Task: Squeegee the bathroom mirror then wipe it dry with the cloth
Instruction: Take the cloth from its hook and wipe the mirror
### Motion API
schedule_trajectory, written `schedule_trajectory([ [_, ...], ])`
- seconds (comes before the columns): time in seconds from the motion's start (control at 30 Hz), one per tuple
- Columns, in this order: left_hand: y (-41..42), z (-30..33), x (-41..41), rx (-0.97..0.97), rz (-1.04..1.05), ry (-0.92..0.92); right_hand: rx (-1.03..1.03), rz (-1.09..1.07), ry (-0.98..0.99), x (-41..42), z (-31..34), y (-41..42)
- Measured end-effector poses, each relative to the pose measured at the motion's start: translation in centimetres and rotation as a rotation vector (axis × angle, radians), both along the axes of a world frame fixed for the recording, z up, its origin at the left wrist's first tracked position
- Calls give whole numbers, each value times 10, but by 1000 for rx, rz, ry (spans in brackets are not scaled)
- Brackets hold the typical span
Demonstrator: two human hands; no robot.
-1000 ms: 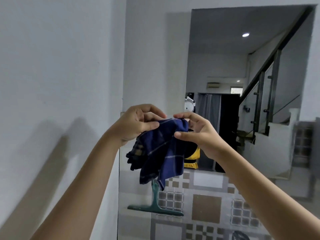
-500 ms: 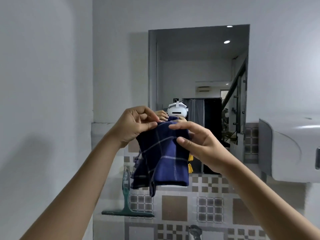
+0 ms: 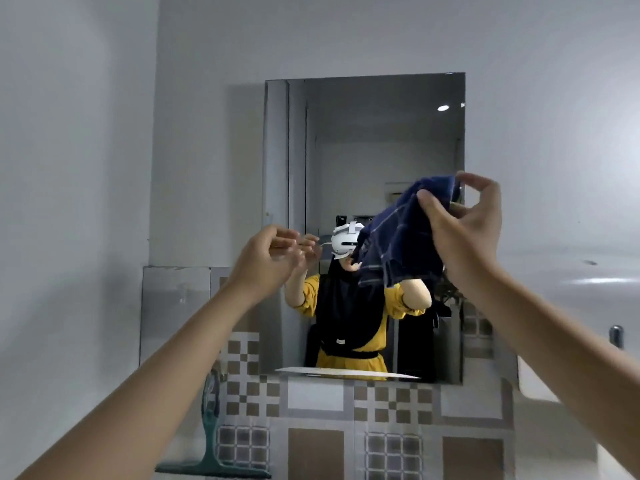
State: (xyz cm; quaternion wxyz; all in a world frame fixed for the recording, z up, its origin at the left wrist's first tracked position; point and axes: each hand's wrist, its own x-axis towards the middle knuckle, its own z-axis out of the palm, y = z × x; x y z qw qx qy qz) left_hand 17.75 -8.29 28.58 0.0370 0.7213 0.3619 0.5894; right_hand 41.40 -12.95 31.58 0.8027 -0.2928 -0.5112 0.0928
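Note:
The rectangular mirror hangs on the white wall straight ahead. My right hand is raised in front of the mirror's right edge and pinches a dark blue checked cloth, which droops down to the left over the glass. My left hand hovers lower, by the mirror's left edge, fingers loosely curled and holding nothing. A green squeegee stands upright against the tiled wall at the lower left, blade down.
Patterned brown and grey tiles cover the wall below the mirror. A white fixture juts out on the right, close to my right forearm. A plain white wall closes in on the left.
My left hand let go of the cloth and drew left. My right hand carried the cloth up and right in front of the mirror. The view swung to face the mirror.

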Motion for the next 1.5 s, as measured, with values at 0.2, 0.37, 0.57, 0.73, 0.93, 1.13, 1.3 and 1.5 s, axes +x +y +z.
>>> schedule_trajectory([
  [0.2, 69, 24, -17, 243, 264, 138, 179, -432, 65, 21, 120, 50],
  [0.37, 123, 44, -27, 335, 362, 158, 292, -618, -117, 27, 188, 107],
  [0.57, 185, 39, -31, 397, 411, 197, 257, -817, -424, 19, 189, 203],
  [0.73, 186, 30, -37, 454, 396, 254, 167, -987, -463, 12, 178, 204],
  [0.93, 195, 22, -42, 456, 355, 265, -17, -1127, -553, 1, 172, 210],
  [1.13, 204, 16, -47, 485, 376, 315, -75, -1134, -509, -27, 184, 214],
  [1.3, 212, 13, -49, 516, 382, 293, -68, -1136, -508, -63, 199, 219],
  [1.5, 220, 12, -50, 546, 385, 272, -33, -1127, -539, -114, 209, 228],
])
